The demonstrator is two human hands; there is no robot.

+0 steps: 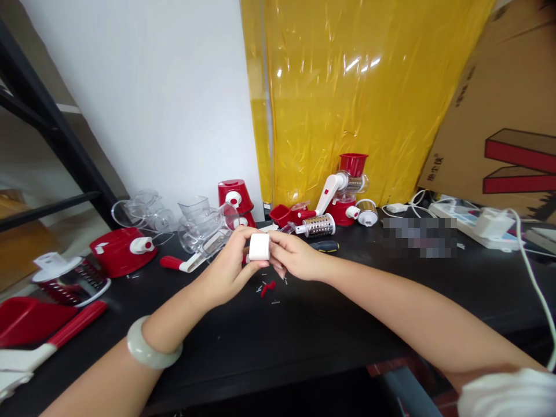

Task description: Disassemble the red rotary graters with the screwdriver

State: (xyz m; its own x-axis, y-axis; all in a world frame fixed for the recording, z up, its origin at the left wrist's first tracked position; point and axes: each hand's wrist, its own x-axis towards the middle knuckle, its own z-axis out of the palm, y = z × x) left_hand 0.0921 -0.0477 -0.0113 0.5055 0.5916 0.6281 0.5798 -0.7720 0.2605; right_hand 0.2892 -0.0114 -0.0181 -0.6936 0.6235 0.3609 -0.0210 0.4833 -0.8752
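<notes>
Above the middle of the black table I hold a small white plastic part [259, 247] with rounded edges; its exact kind is unclear. My left hand [237, 260] pinches it from the left, thumb below and fingers above. From the right, my right hand [293, 255] grips its side with the fingertips, which are partly hidden behind it. A bit of red shows behind the part, between the hands. Below them lie a small red plastic piece [268, 288] and several loose screws [275, 302]. A screwdriver [325, 247] rests just beyond my right wrist.
Along the back stand an assembled red-and-white rotary grater [345, 197], a metal grater drum [319, 225], stacked red bases [235, 200] and clear plastic housings [202, 223]. Another red base [124, 252] and a crank handle [78, 324] lie left. A power strip [478, 223] with white cables sits right.
</notes>
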